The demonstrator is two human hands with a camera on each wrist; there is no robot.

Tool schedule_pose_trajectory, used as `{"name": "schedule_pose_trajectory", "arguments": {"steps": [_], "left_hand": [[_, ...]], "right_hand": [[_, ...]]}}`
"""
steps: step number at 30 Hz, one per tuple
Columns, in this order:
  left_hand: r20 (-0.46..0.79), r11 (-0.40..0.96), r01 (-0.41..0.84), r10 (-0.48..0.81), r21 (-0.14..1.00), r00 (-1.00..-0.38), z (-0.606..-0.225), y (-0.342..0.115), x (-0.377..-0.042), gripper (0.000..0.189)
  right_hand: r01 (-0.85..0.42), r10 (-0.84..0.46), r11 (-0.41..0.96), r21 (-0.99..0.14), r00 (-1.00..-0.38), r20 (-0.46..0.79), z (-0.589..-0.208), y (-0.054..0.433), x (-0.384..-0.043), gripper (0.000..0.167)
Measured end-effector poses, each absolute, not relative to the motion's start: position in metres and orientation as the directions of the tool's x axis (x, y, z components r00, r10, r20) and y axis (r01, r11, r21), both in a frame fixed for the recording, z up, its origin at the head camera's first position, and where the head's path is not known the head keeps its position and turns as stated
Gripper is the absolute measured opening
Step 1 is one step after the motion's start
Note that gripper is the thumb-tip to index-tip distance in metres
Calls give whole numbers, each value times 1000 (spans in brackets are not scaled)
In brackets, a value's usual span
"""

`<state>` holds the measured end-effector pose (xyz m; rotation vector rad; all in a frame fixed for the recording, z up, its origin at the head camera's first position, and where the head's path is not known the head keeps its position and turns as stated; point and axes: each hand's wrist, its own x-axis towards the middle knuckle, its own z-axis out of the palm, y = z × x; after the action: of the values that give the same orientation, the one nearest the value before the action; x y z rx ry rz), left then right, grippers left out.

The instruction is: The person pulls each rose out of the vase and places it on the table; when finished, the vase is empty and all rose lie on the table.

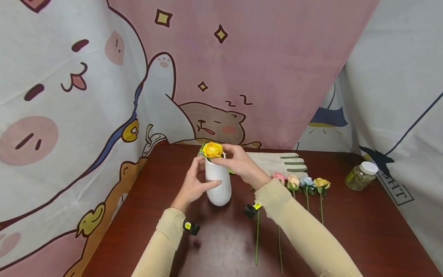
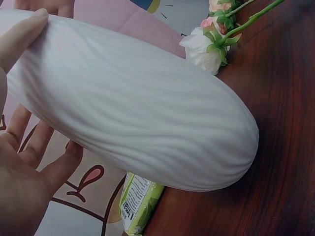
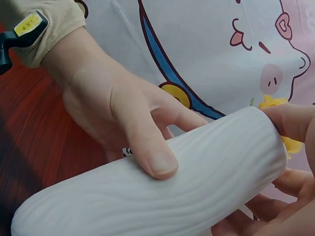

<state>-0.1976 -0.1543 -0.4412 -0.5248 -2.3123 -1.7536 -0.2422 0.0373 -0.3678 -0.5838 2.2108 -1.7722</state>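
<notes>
A white ribbed vase (image 1: 218, 184) stands on the table, tilted slightly, with a yellow rose (image 1: 212, 149) showing at its mouth. My left hand (image 1: 195, 184) grips the vase's side; its thumb lies on the near face and the fingers reach round the far side, as the left wrist view also shows. Around the rim curls my right hand (image 1: 240, 163), its thumb and fingers on either side of the mouth beside the bloom. In the right wrist view the vase (image 3: 162, 191) crosses the foreground, and the rose (image 3: 290, 145) is partly covered by the right hand's fingers. The rose's stem is hidden.
Right of the vase lie several long-stemmed roses, including a pink one (image 1: 278, 177), a blue one (image 1: 306, 181) and a white one (image 2: 203, 51). Behind them is a pale glove (image 1: 270, 161). A white-lidded jar (image 1: 361, 177) leans far right. A green packet (image 2: 142, 201) sits behind the vase.
</notes>
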Motion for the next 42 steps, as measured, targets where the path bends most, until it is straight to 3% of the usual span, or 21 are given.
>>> {"name": "schedule_pose_trajectory", "arguments": {"steps": [6, 29, 42], "left_hand": [[354, 225, 384, 165, 895, -921, -441, -154, -198, 80], [387, 222, 419, 174, 880, -905, -438, -153, -198, 82], [382, 220, 412, 165, 884, -909, -440, -154, -197, 81]], "right_hand": [[-175, -426, 143, -974, -899, 99, -372, 36, -243, 45], [-214, -244, 25, -977, -949, 202, -366, 32, -242, 50], [-168, -168, -51, -985, -970, 174, -358, 33, -241, 52]]}}
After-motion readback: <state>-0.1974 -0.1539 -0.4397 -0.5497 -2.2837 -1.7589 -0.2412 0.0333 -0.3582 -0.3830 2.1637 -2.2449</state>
